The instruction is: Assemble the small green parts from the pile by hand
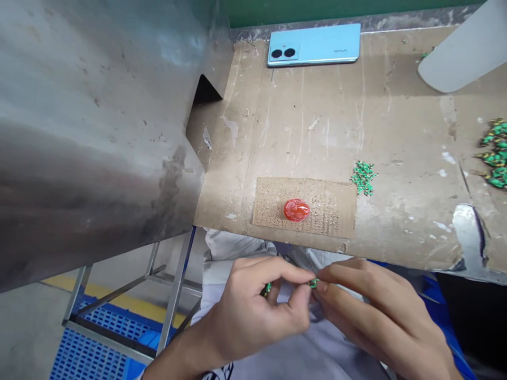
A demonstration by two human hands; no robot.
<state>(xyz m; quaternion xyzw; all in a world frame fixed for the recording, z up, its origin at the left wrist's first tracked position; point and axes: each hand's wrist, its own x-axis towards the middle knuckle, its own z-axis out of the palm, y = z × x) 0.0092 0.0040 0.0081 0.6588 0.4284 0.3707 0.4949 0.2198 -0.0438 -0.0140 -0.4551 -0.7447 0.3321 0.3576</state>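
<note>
Both hands meet below the table's front edge, over my lap. My left hand [257, 311] is curled, thumb and forefinger pinched, with a small green piece [268, 288] showing inside the fingers. My right hand [376, 311] pinches another tiny green piece [313, 283] at its fingertips, touching the left fingertips. On the table above them lies a red glossy blob [296, 210] on a perforated cardboard pad [336, 208].
A small heap of green parts [363, 177] lies right of the pad, more green parts [495, 155] at the right edge. A light-blue phone [317, 45] lies at the back. A large metal chute [99, 132] fills the left. Blue crate [91, 353] and metal frame [174, 295] below.
</note>
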